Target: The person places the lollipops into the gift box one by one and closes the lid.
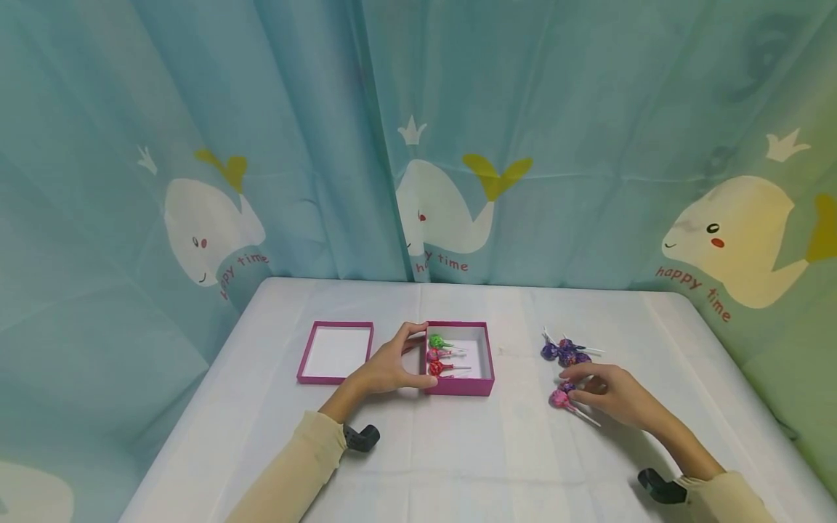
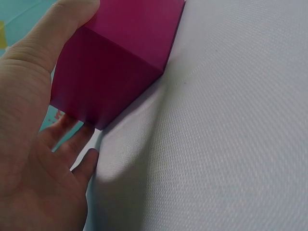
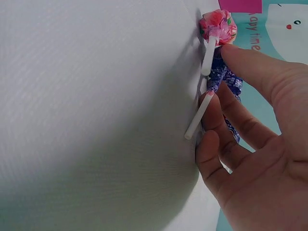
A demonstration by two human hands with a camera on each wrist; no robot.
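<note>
My left hand [image 1: 387,365] grips the left side of a magenta box [image 1: 461,388], thumb at the front corner and fingers toward the back. Inside the open box lie several lollipops, among them a green lollipop [image 1: 437,341] and a red lollipop [image 1: 437,368]. Over on the right, my right hand [image 1: 615,393] pinches a purple lollipop [image 1: 568,387] between thumb and fingers; its white stick [image 3: 198,117] slants down in the right wrist view. Right beside it lies a pink lollipop [image 1: 559,399]. The left wrist view shows only the box's outer walls [image 2: 108,79].
The box lid [image 1: 323,380], magenta-rimmed with a white inside, lies left of the box. Behind my right hand is a small cluster of purple lollipops [image 1: 566,351]. A white cloth covers the table [image 1: 451,457], and a whale-print curtain [image 1: 314,145] hangs behind it.
</note>
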